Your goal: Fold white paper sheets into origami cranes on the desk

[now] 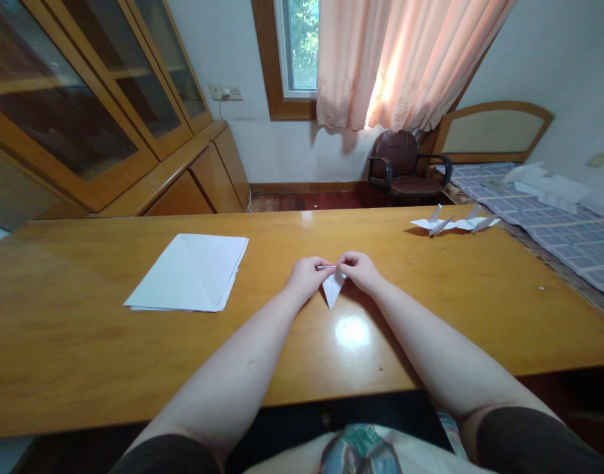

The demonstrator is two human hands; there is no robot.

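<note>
A small folded piece of white paper point(333, 288) is held at the middle of the desk, its pointed end toward me. My left hand point(306, 275) pinches its upper left edge, while my right hand point(360, 270) pinches the upper right. The fingertips of both hands nearly meet at the top fold and hide part of it. Off to the left lies a stack of white square sheets point(191, 271). Folded white paper cranes point(437, 222) sit at the far right of the desk.
The wooden desk point(282, 355) spans the view. Behind it are a glass-door cabinet point(109, 99) on the left, a brown armchair point(401, 161) near the curtain point(361, 66), and a bed point(549, 210) with a checked cover at right. Small white scraps lie near the desk's right edge.
</note>
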